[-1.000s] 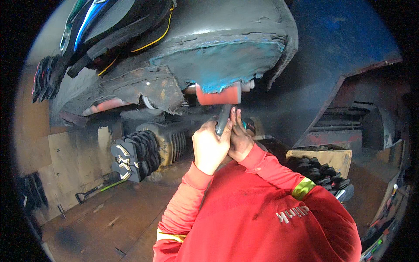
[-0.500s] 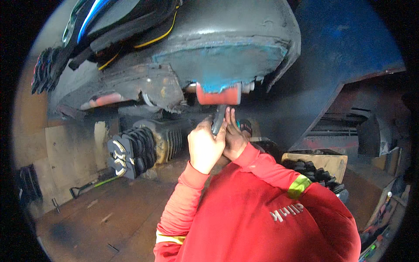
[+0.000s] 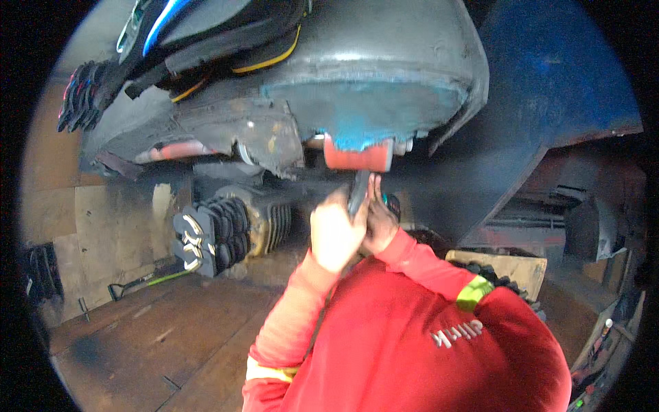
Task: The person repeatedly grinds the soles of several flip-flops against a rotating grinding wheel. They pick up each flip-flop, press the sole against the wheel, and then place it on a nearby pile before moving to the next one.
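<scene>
Head view: where is the dark sole-like slab (image 3: 357,193)?

Edge-on between the left hand (image 3: 333,232) and the right hand (image 3: 379,226), its upper end at the lower edge of the red drum (image 3: 357,158). Whether they touch, I can't tell.

How are the hands set?

The left one is clenched round the slab. The right one lays straight fingers along its other side; whether it grasps, I can't tell.

Which step is it?

I'd judge it's working the slab's end at the drum, beneath the blue-stained flap (image 3: 371,110). That calls for a steady hold, fingertips clear of the drum.

And against half a second ago?

Drum, slab, hands and flap all sit farther right in view, so probably the camera turned. Fewer black pieces (image 3: 504,281) show past the right sleeve (image 3: 425,264).
</scene>
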